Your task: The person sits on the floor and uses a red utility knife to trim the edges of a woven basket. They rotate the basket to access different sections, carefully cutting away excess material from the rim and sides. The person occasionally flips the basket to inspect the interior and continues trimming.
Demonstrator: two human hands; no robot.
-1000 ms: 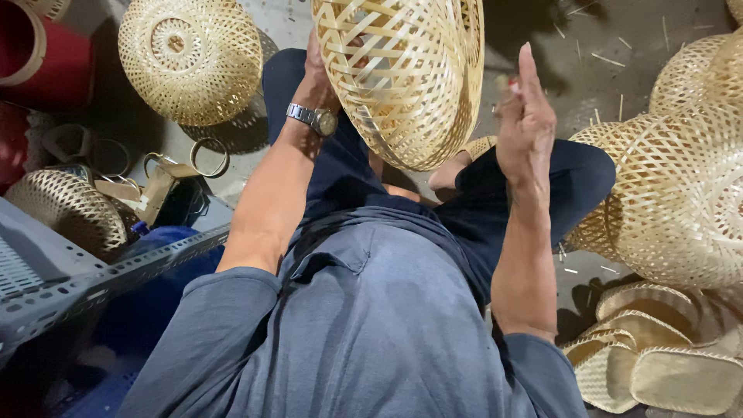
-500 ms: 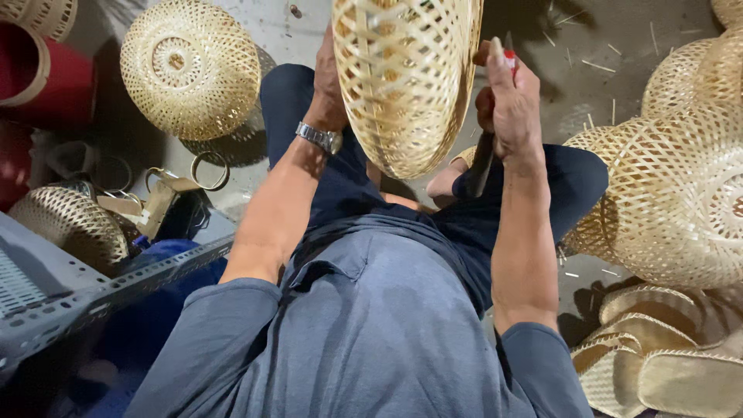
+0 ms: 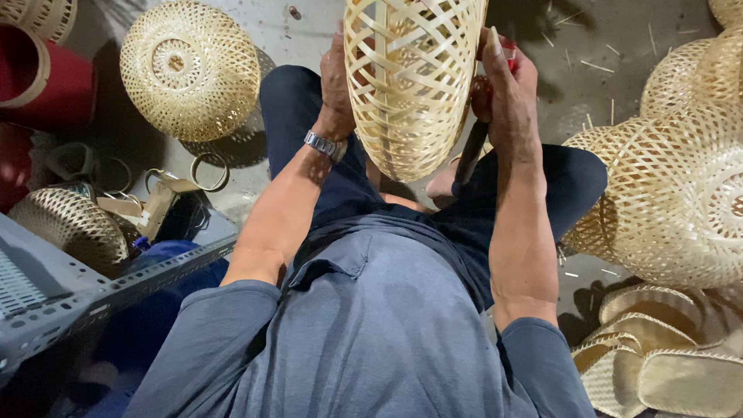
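Head view looks down on 1 person seated on a concrete floor [image 3: 309,31], 2 bare hands raised around 1 woven bamboo basket [image 3: 410,85]. This basket sits between the hands, above the lap, its long axis running up and down the picture, the rounded closed end toward the person's body and the far end cut off by the top edge. The left hand [image 3: 337,85], with 1 metal wristwatch [image 3: 325,145] on its wrist, lies against the basket's left side; whether its grip is closed on the weave I cannot tell, as the fingers are hidden behind it. The right hand [image 3: 507,93] presses on the basket's right side, its grip wrapped around 1 dark-handled tool [image 3: 470,155] whose handle slants down toward the lap, with a bit of red showing at the fingertips. On the floor lie at least 3 more round baskets: 1 at upper left [image 3: 190,70], 1 at lower left [image 3: 70,224], 1 large one at right [image 3: 673,201]. A stack of flat woven pieces [image 3: 658,356] fills the lower right corner, and 1 red cylinder [image 3: 42,77] stands at far left.
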